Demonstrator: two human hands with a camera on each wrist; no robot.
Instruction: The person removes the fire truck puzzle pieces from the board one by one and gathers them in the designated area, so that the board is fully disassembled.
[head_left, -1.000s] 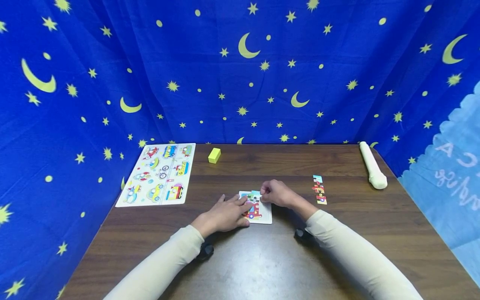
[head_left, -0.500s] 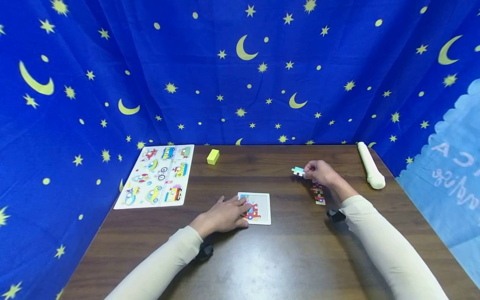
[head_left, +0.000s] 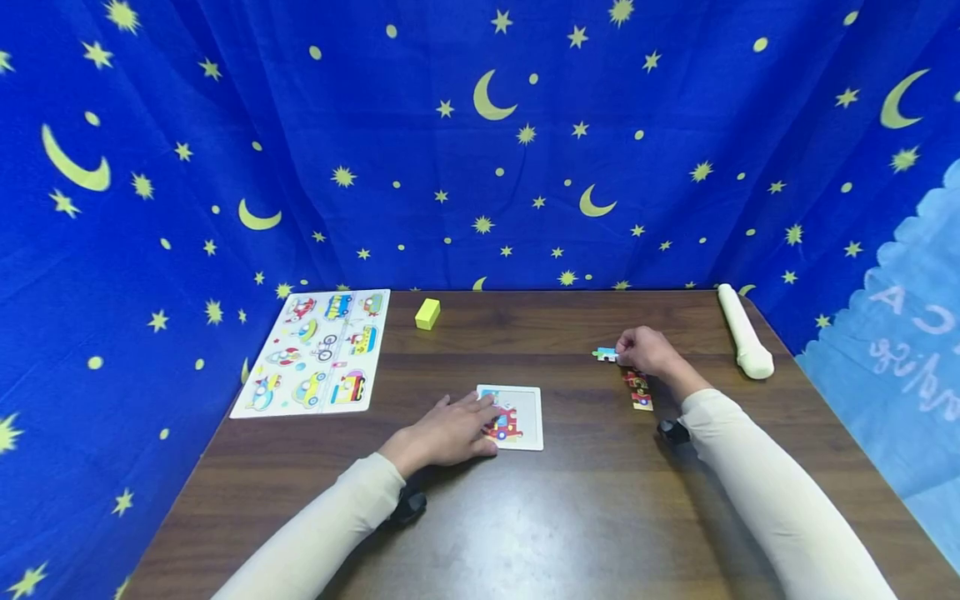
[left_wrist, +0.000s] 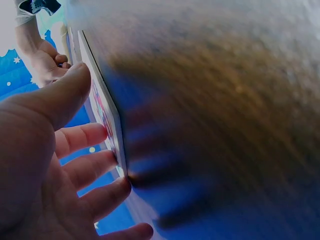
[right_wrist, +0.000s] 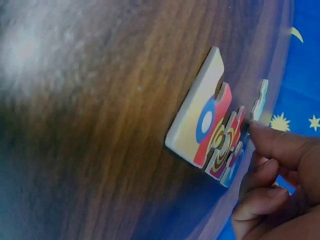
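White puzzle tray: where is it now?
Head view, just below centre: white puzzle tray on the table, partly covered by the left hand, left of the red puzzle pieces.

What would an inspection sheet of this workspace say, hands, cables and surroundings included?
Surface: wood-grain table, bright glare near the front.
Puzzle things: white tray, red picture toward the left, right side bare; loose pieces lie to its right.
Clutter: vehicle picture board, yellow block, cream club-shaped object.
Hands: left hand touches the tray's left side; right hand pinches a light-blue piece.
Cables: nothing seen.
Surroundings: blue star-and-moon cloth; pale blue panel at right.
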